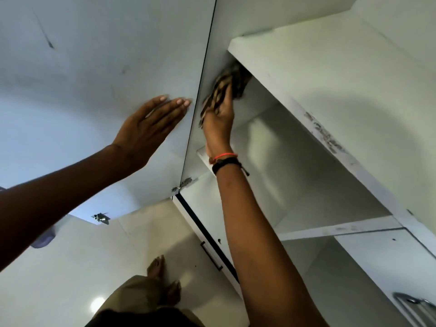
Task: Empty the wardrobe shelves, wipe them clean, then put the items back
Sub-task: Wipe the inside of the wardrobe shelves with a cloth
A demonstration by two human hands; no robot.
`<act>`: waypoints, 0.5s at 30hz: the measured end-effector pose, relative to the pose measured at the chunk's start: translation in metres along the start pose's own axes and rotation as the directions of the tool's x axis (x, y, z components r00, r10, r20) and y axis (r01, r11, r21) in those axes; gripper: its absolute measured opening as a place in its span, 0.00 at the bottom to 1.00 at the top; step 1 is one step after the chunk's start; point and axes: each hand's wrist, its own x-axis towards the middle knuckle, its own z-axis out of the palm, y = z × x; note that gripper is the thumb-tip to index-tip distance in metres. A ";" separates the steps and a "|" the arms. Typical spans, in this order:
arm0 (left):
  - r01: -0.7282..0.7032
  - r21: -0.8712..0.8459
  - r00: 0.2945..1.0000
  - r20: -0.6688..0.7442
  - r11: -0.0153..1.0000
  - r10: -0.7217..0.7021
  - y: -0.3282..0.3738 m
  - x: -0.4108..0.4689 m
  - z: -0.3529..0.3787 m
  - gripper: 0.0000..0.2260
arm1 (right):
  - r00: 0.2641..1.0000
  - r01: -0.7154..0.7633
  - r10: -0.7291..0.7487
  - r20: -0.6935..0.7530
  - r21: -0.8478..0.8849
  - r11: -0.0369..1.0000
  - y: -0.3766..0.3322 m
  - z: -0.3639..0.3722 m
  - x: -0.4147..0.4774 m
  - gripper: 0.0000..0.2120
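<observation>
- Trousers (141,300) in a brownish fabric fill the bottom edge of the view, with a bare foot (157,265) just beyond them on the glossy pale floor (70,279).
- A black drawer handle (211,256) sits low on the wardrobe front, beside the right forearm.
- A metal hinge (184,184) joins the open white door (94,55) to the wardrobe body.
- The left hand (146,128) lies flat against the door, fingers straight and together, the tips near the door's hinged edge.
- The right wrist carries a red thread (225,155) and a black band (226,164).
- The right hand (218,119) reaches inside the wardrobe and grips a bunched, brown-patterned cloth (232,83); the door's edge runs between the two hands, which are apart.
- The cloth is pressed to the inner side wall (207,74), right up under the upper shelf (306,79), in the corner where the two meet.
- Dark scuff marks (325,135) streak the front edge of the upper shelf.
- A lower shelf (339,228) shows below it, bare on the part in view.
- A metal object (412,305) shows at the bottom right; what it is cannot be told.
</observation>
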 end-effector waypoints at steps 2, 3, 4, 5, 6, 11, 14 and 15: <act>0.025 -0.051 0.998 -0.053 0.998 -0.028 0.006 -0.001 0.006 0.34 | 0.968 -0.232 0.236 0.082 -0.048 0.971 0.026 -0.006 -0.017 0.29; 0.050 -0.071 0.996 -0.071 0.996 -0.055 0.006 -0.002 0.009 0.36 | 0.937 -0.317 0.322 0.136 -0.062 0.947 0.028 -0.008 -0.022 0.22; 0.061 -0.101 0.994 -0.082 0.993 -0.070 0.003 -0.001 0.010 0.37 | 0.917 -0.350 0.356 0.177 -0.067 0.934 0.025 -0.009 -0.020 0.17; 0.060 -0.138 0.993 -0.095 0.989 -0.073 0.001 0.001 0.012 0.37 | 0.927 -0.330 0.337 0.164 -0.071 0.941 0.016 -0.011 -0.014 0.15; 0.056 -0.165 0.990 -0.116 0.985 -0.076 -0.001 0.002 0.015 0.38 | 0.960 -0.256 0.261 0.106 -0.057 0.965 0.004 -0.012 -0.006 0.14; 0.068 -0.296 0.983 -0.142 0.953 -0.114 0.013 0.002 0.018 0.35 | 0.991 0.128 -0.130 0.043 0.056 0.990 -0.051 -0.024 0.018 0.27; 0.093 -0.320 0.980 -0.140 0.943 -0.145 0.019 0.007 0.022 0.35 | 0.997 0.065 -0.058 0.046 -0.172 0.983 -0.016 -0.021 0.005 0.32; 0.103 -0.326 0.981 -0.124 0.940 -0.151 0.023 0.008 0.022 0.37 | 0.995 -0.067 0.078 0.054 -0.182 0.981 -0.001 -0.019 0.000 0.31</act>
